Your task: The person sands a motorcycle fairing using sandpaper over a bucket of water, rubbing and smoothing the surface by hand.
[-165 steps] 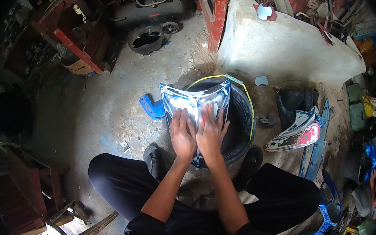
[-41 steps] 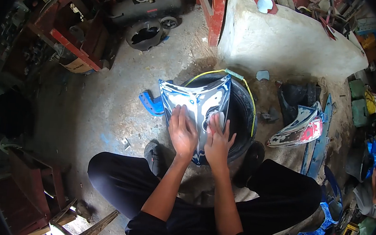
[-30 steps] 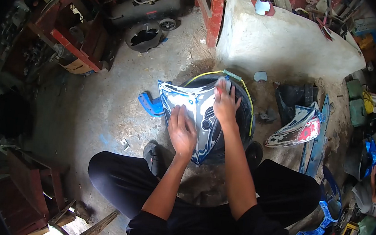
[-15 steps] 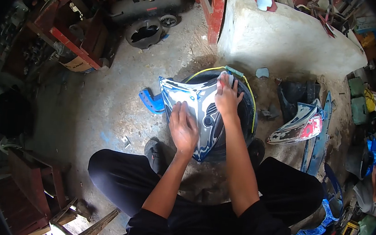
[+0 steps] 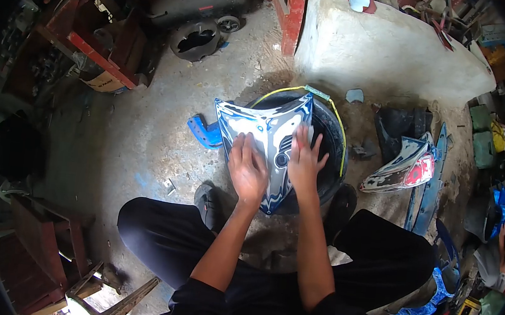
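A motorcycle fairing panel (image 5: 260, 125), its blue, white and grey paint worn in patches, rests across a round black tub (image 5: 333, 126) between my knees. My left hand (image 5: 249, 168) lies flat on the panel's left half, fingers stretched out and holding nothing. On the right half, beside the dark vent slots, my right hand (image 5: 304, 162) presses a small pale piece of sandpaper (image 5: 311, 132) against the surface. Most of that piece is hidden under the fingers. The thumb points out over the tub's opening.
A blue plastic part (image 5: 204, 132) lies left of the tub. To the right are another worn panel (image 5: 400, 169) and a long blue strip (image 5: 429, 186). A low white wall (image 5: 360, 52) stands ahead, with a red post (image 5: 293, 22) beside it. A wooden bench (image 5: 37, 246) is at lower left.
My right hand has slid down the panel, from its upper right corner to beside the vent slots, with the pale piece moving along. My left hand stays nearly in place.
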Available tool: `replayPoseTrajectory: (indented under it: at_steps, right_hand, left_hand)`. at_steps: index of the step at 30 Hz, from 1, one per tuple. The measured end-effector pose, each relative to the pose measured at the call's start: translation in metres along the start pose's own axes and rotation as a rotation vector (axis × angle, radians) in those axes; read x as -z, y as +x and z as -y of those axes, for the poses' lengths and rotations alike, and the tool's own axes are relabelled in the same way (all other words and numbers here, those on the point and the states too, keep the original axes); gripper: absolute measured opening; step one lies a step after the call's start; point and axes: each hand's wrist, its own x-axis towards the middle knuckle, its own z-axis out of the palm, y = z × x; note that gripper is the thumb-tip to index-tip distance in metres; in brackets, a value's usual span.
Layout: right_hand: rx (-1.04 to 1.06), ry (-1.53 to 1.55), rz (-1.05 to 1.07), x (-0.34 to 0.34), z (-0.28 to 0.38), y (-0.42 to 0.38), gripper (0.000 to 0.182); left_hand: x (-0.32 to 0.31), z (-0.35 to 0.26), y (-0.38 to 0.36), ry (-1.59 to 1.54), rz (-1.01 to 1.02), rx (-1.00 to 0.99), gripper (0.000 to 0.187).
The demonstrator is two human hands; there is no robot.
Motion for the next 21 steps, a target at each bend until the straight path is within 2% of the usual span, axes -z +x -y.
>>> replayPoseTrajectory:
  at_steps: [5, 10, 13, 17, 21]
  right_hand:
    - [0.079, -0.048, -0.021, 0.003, 0.007, 0.011, 0.051]
    - [0.075, 0.004, 0.056, 0.003, 0.017, -0.082, 0.052]
    - [0.073, 0.011, 0.045, 0.003, 0.013, -0.069, 0.052]
    - [0.099, 0.013, -0.030, -0.001, 0.020, 0.003, 0.051]
    - [0.103, -0.030, -0.014, 0.001, 0.022, 0.006, 0.051]
  left_hand:
    - [-0.001, 0.001, 0.000, -0.005, -0.011, 0.004, 0.040]
    - [0.000, 0.001, 0.000, -0.010, 0.014, 0.014, 0.041]
    - [0.000, 0.002, 0.000, -0.020, 0.016, 0.014, 0.041]
    - [-0.001, 0.002, -0.001, 0.000, 0.009, 0.004, 0.040]
    - [-0.001, 0.003, -0.002, -0.008, -0.002, 0.001, 0.040]
